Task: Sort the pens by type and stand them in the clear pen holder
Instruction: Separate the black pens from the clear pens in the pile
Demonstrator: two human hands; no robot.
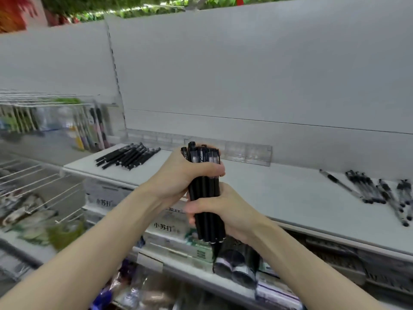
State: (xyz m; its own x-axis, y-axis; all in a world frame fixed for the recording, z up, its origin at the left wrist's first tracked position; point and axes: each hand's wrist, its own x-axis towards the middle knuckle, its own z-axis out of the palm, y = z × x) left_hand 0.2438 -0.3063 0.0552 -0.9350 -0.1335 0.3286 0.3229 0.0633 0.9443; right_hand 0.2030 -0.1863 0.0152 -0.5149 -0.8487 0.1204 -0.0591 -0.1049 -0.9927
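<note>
Just beyond the left hand (pixel 185 173) and right hand (pixel 225 211), the clear pen holder (pixel 248 152) stands against the grey back panel (pixel 245 74), partly hidden by the held bundle of black pens (pixel 204 193). Right of the hands, the white shelf (pixel 279 191) lies open until the scattered clear-barrelled pens (pixel 377 189). Leftward, a pile of black pens (pixel 128 156) blocks the shelf's far part.

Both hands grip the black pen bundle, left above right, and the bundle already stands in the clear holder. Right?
Not quite. The bundle of black pens is not in the clear holder. The head view shows it held upright in the air in front of the shelf. The rest is right: both hands grip it, left hand above right hand.
</note>
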